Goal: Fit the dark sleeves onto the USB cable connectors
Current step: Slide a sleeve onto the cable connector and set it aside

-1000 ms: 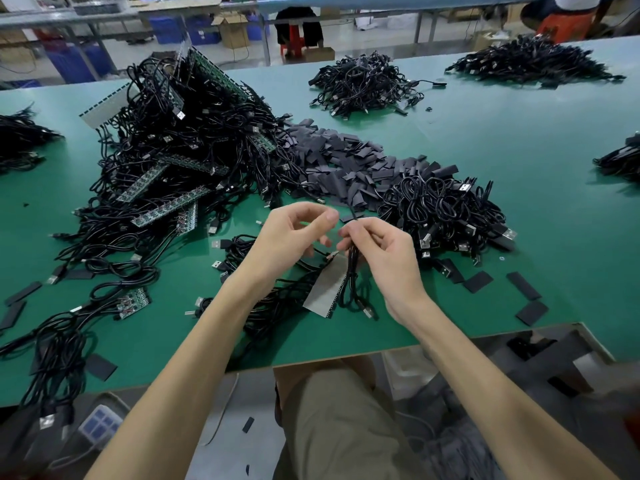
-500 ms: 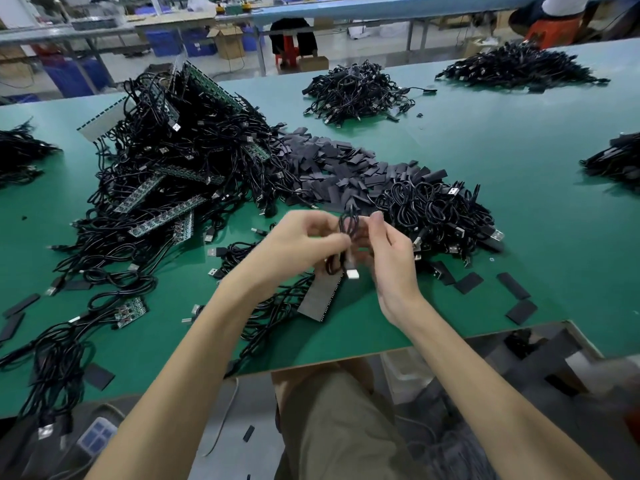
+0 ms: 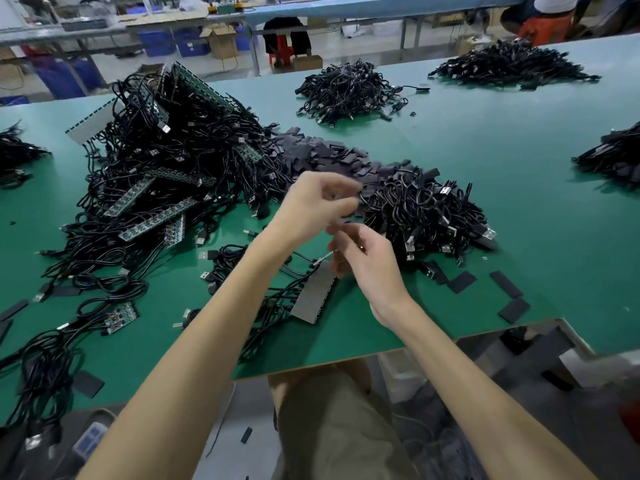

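Dark sleeves (image 3: 325, 157) lie heaped toward the table's (image 3: 519, 174) far side, straight beyond the left hand (image 3: 308, 209), which is nearer to them than the right hand (image 3: 370, 265). Their long axes point every way. The right hand's fingers curl beside a USB connector (image 3: 325, 258); blur hides whether either hand grips anything.

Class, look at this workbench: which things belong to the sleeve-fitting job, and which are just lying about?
For the job:
pile of dark sleeves
heap of USB cables
left hand and right hand, both blurred

Lying about:
cardboard box
blue crates
red stool
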